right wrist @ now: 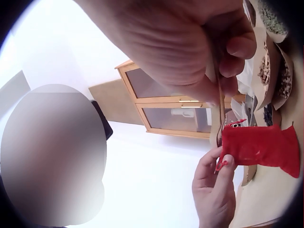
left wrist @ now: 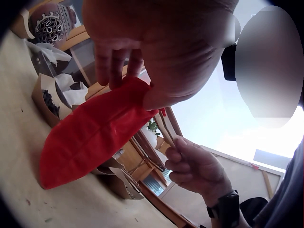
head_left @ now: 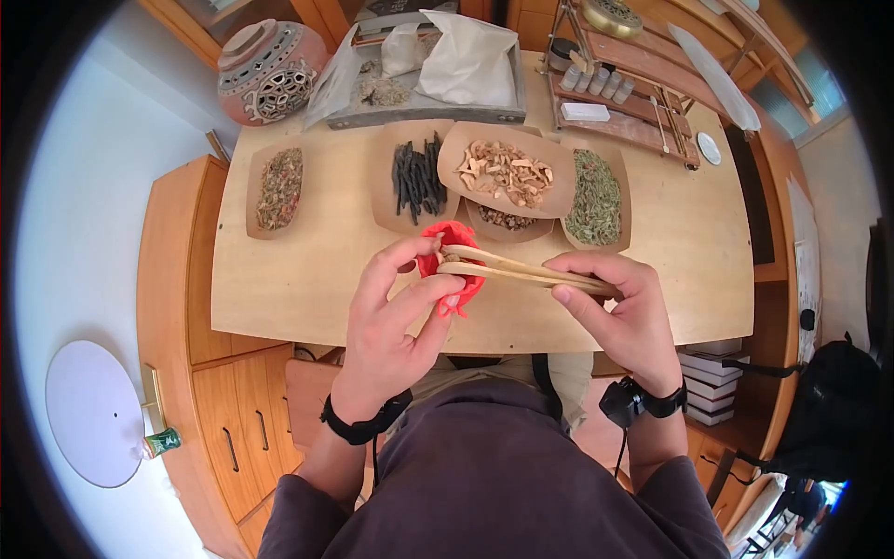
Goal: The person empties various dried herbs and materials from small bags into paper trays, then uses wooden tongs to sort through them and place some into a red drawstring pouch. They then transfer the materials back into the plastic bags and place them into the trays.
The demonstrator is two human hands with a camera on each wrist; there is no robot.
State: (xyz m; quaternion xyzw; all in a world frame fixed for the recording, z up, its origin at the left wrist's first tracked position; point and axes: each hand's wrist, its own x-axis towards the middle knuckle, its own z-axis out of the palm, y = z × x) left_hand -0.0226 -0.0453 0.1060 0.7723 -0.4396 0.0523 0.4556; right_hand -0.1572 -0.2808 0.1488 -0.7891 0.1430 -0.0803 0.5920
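Observation:
My left hand (head_left: pixel 396 321) holds a small red drawstring pouch (left wrist: pixel 97 130) by its mouth, thumb and fingers spread around the rim. The pouch hangs above the table's front part, its mouth facing up. In my right hand (head_left: pixel 619 303) is a pair of wooden tongs (head_left: pixel 521 268), pinched between thumb and fingers. The tongs' tips lie inside the pouch's mouth, with brownish dried bits (head_left: pixel 451 258) between them. Just behind the pouch stand paper trays of dried herbs: dark sticks (head_left: pixel 419 179), pale slices (head_left: pixel 507 173) and green stems (head_left: pixel 594 197).
The tray of pale slices rests over another tray of brown pieces (head_left: pixel 503 219). A tray of mixed herbs (head_left: pixel 279 189) sits at the left. Behind are a patterned clay pot (head_left: pixel 270 74), a grey box with white bags (head_left: pixel 470 61) and a wooden rack (head_left: pixel 624 121) with small jars.

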